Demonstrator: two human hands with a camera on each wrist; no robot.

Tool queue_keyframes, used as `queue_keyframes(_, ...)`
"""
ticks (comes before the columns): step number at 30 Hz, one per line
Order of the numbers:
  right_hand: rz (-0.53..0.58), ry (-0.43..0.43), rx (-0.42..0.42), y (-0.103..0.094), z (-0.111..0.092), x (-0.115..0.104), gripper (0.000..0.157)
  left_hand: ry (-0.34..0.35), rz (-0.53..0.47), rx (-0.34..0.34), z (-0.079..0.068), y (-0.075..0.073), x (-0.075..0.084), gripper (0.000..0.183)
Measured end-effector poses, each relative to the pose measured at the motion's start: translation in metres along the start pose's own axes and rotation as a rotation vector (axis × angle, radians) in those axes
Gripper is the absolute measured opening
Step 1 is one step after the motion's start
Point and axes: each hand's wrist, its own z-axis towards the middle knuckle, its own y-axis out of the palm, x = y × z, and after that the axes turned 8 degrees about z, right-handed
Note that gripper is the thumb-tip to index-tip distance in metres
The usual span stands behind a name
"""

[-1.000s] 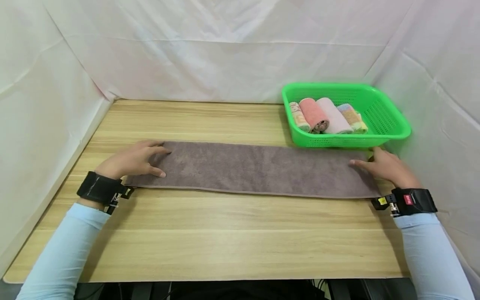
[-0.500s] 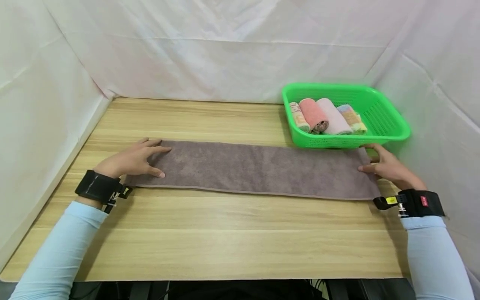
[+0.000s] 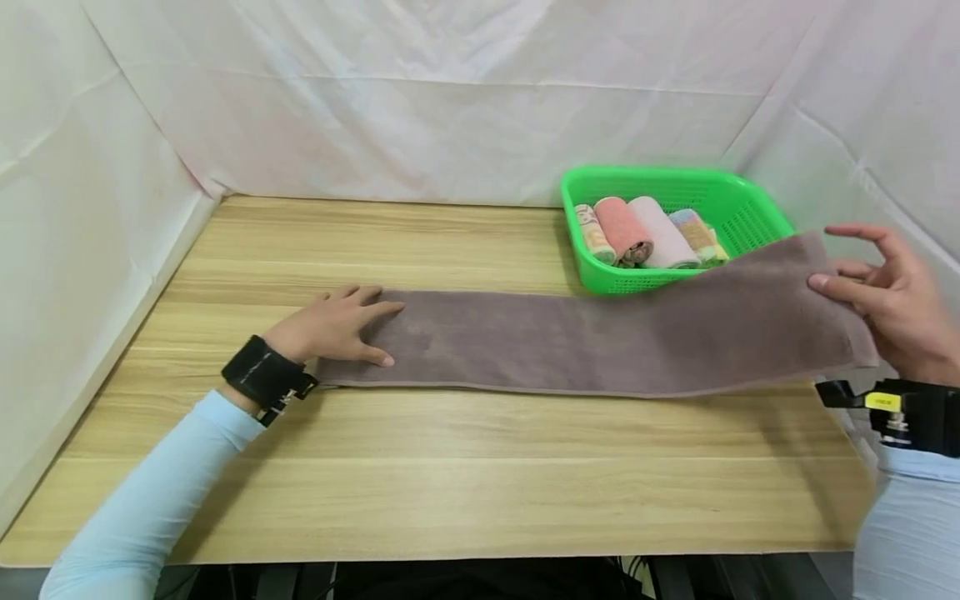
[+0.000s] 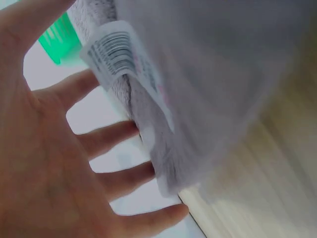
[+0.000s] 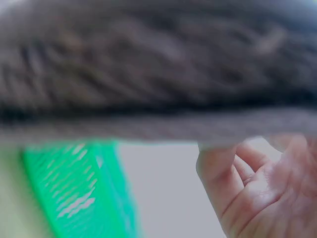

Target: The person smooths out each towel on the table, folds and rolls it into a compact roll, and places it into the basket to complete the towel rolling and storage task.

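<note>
A long grey-brown towel point(image 3: 525, 342) stretches across the wooden table in the head view, its right end raised and slanting up past the basket's front. My right hand point(image 3: 896, 300) pinches that raised end between thumb and fingers. At the other end my left hand point(image 3: 333, 325) spreads over the towel, thumb and fingers extended along it. The left wrist view shows a white barcode label point(image 4: 119, 52) at the towel's edge, with the straight fingers of the left hand right at that edge. In the right wrist view the blurred towel hides the fingertips of my right hand.
A green plastic basket point(image 3: 675, 173) stands at the back right, just behind the towel. It holds several rolled towels, among them a coral one point(image 3: 622, 227) and a pale pink one point(image 3: 663, 233). White cloth walls point(image 3: 450, 125) enclose the table point(image 3: 480, 492) at the back and sides.
My right hand has taken hold of the towel's right end and lifted it up and to the right. The towel's left end and my left hand have shifted right.
</note>
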Motion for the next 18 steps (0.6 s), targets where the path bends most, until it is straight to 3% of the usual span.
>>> queue_keyframes(6, 0.033, 0.076, -0.071, 0.042, 0.022, -0.04, 0.065, 0.023, 0.029, 0.011, 0.02, -0.001, 0.033, 0.098)
queue_keyframes(9, -0.036, 0.077, -0.11, 0.073, 0.036, -0.052, 0.062, 0.027, 0.044, 0.013, 0.028, -0.001, 0.044, 0.098)
queue_keyframes(13, -0.126, 0.083, -0.162, 0.121, 0.058, -0.053, 0.06, 0.022, 0.038, 0.006, 0.033, 0.0, 0.052, 0.099)
queue_keyframes(18, -0.144, 0.14, -0.269, 0.177, 0.086, -0.038, 0.057, -0.007, 0.004, -0.016, 0.033, -0.001, 0.055, 0.099)
